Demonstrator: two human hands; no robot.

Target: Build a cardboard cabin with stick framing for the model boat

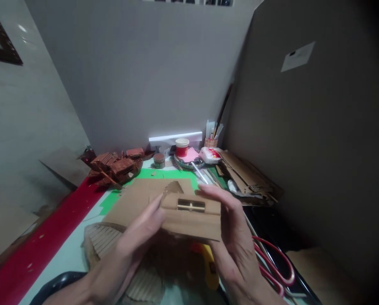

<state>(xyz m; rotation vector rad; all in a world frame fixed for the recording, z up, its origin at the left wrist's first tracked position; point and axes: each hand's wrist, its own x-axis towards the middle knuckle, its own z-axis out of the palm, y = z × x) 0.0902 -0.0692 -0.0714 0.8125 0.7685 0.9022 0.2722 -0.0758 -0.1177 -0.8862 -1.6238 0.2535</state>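
Observation:
Between both hands, above the table, is a small cardboard box-like piece (192,224) with a rectangular window cut in its upper face and a thin pale strip across the opening. My left hand (145,228) grips its left end, thumb on the near side. My right hand (232,228) wraps round its right end, fingers over the top and thumb below. Under my hands lies a cardboard form with ribbed strips (105,237), partly covered by my left forearm. A yellow-handled tool (211,271) is partly hidden beneath my right hand. A flat cardboard sheet (135,195) lies beyond.
Brown painted models (119,167) stand at the back left. A red and white cup (182,148), a small jar (159,161) and a brush holder (211,142) are at the back. Cardboard scraps (246,173) are stacked right, and red-handled scissors (275,262) lie near right.

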